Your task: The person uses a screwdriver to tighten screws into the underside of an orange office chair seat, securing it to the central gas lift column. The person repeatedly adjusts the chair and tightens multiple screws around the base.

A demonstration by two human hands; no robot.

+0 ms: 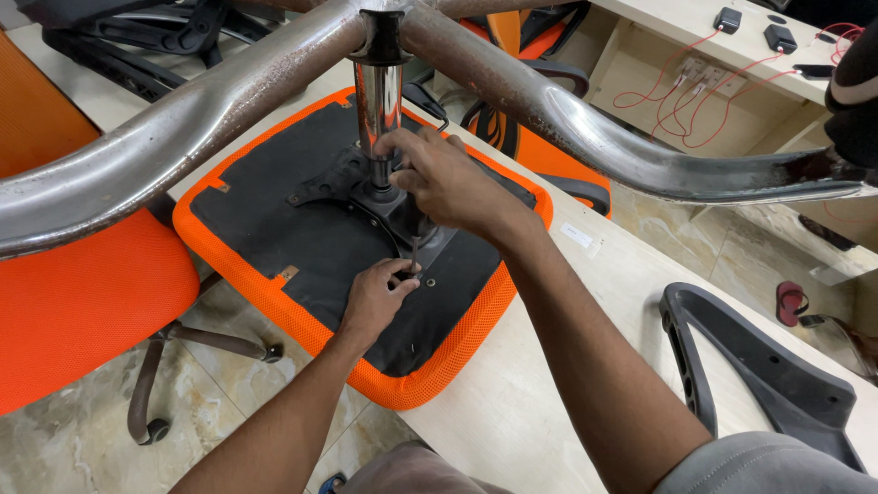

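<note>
An orange chair seat [274, 279] lies upside down on a pale table [549, 384], its black underside facing up. A black mounting plate [366, 197] sits at its middle with a chrome gas column [378, 101] rising to a rusty metal star base [183, 119]. My right hand [444, 178] grips the top of a thin dark tool [414, 249] standing upright over the plate's near edge. My left hand [380, 293] pinches the tool's lower end where it meets the seat.
A black plastic armrest [750, 366] lies on the table at the right. An orange chair [73, 293] stands on the marble floor at the left. Red cables [695, 91] and black adapters sit on a shelf behind. Another person's dark sleeve [855, 91] shows at the right edge.
</note>
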